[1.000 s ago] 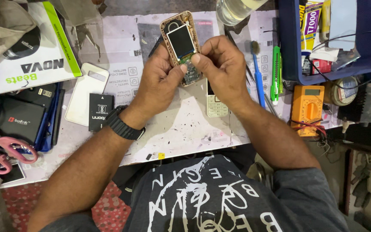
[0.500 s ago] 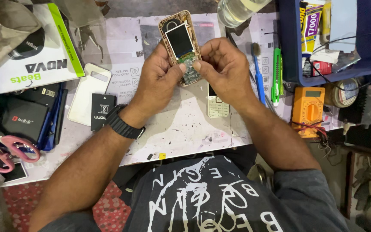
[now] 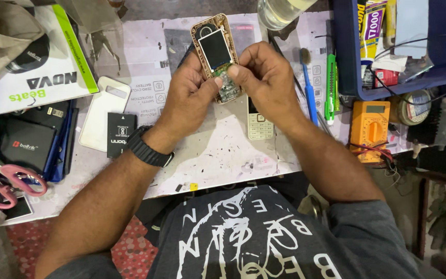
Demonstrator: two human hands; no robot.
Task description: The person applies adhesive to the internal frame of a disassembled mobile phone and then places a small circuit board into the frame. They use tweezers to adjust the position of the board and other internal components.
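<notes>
The opened phone (image 3: 217, 54), a small handset with its front cover off and a gold-brown frame around a dark screen, is held between both hands above the tabletop (image 3: 212, 150). The left hand (image 3: 189, 101) is closed around its lower left edge, thumb pressed on the bare circuit board below the screen. The right hand (image 3: 267, 77) grips the lower right edge, thumb and forefinger pinched on the same board, so the two thumbs nearly meet there. The screen end sticks out past the fingertips, tilted a little to the left.

Just under the right hand's palm lies a white keypad (image 3: 259, 124), flat on the tabletop. Beyond the right hand's knuckles lie a blue toothbrush (image 3: 308, 88) and a green cutter (image 3: 330, 85), side by side, and further out an orange multimeter (image 3: 370, 124) beside a blue tray (image 3: 403, 88) of tubes and wires. Near the left wrist, which wears a black watch (image 3: 148, 150), lie a black battery (image 3: 121, 134) and a white back cover (image 3: 103, 113), just touching. Well out from the left forearm are pink-handled scissors (image 3: 3, 183). A clear bottle (image 3: 282, 11) stands beyond the fingertips of the right hand.
</notes>
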